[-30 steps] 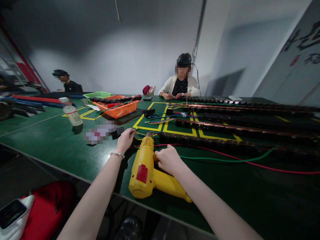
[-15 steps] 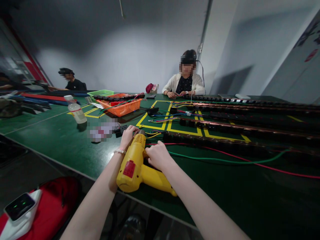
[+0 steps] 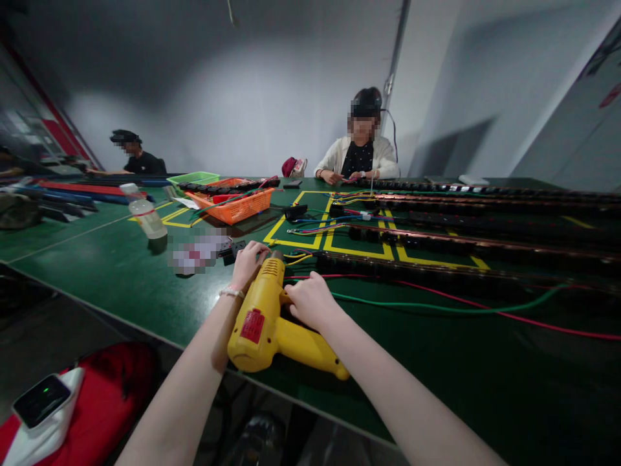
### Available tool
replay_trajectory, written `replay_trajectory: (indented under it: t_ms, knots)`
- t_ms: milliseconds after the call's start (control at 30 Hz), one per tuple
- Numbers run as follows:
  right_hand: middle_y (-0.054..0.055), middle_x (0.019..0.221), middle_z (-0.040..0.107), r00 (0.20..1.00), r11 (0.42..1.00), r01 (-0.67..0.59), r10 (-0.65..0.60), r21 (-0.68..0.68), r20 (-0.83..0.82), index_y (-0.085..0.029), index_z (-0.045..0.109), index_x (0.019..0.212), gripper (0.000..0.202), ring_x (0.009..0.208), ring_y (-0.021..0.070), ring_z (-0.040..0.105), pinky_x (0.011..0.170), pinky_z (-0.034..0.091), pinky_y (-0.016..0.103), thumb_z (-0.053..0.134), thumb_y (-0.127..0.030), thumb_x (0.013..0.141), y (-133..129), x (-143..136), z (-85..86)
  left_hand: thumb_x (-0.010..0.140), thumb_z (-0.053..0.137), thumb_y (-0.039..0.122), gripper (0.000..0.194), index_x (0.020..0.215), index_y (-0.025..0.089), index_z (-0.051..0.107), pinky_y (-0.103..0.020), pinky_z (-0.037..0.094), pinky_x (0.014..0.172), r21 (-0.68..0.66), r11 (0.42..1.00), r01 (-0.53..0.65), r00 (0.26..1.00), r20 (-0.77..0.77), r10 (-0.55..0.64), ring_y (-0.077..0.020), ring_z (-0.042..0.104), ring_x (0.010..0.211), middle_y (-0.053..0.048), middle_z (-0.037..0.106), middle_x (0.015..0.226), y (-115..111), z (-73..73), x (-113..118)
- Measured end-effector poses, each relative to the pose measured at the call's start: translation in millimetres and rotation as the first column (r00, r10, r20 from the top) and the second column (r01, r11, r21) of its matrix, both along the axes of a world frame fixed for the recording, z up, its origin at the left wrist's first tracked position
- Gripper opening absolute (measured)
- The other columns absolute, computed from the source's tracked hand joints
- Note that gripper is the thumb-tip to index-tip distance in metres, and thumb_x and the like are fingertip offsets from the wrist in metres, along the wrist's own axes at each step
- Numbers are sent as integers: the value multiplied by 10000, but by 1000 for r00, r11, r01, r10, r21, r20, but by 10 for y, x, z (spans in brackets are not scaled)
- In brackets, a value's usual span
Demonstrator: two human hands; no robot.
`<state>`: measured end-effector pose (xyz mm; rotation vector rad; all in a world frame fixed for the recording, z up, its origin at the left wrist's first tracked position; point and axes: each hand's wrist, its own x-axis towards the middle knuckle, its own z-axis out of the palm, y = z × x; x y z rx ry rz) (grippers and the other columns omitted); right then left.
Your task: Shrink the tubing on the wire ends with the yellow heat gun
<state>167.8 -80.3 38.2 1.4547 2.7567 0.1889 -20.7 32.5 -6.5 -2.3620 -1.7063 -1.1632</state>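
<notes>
Heat gun (image 3: 253, 327) is lying between our two forearms on the green counter (image 3: 165, 301)

We are keeping the yellow heat gun near the counter's front edge, its nozzle (image 3: 277, 257) pointing away from us and its handle (image 3: 310, 349) reaching toward our right forearm. Our right hand (image 3: 313, 299) is bending its fingers into a narrow curl just beside the trigger; we cannot tell whether they are touching it or holding anything. Our left hand (image 3: 247, 261) is reaching forward beside the nozzle, its fingers drawn close together and partly hidden, so we cannot tell what they are holding. A pale bracelet (image 3: 231, 293) is circling our left wrist.

Beyond the nozzle, yellow wires (image 3: 299, 259) are running toward a long black strip (image 3: 378, 264). A red wire (image 3: 436, 290) and a green wire (image 3: 412, 308) are stretching across the counter to the right. Just beside our left hand, a black block (image 3: 233, 253) is lying. Farther off, an orange basket (image 3: 237, 210) is holding dark parts, with a green basket (image 3: 198, 177) standing behind it. Across the counter, a co-worker (image 3: 359, 158) in a white jacket is sitting.
</notes>
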Motion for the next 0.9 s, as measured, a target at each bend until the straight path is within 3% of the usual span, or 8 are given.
replay_trajectory:
  t_ms: [900]
  knots:
    - [37, 982, 625, 988, 991, 137, -136, 2, 72, -153, 589, 1033, 299, 903, 160, 601, 864, 469, 415, 532, -410, 892, -238, 574, 35, 892, 449, 242, 185, 873, 198, 627, -297, 438, 766, 75, 997, 20, 1000, -2, -20, -191, 601, 862, -58, 632, 964, -34, 16, 27]
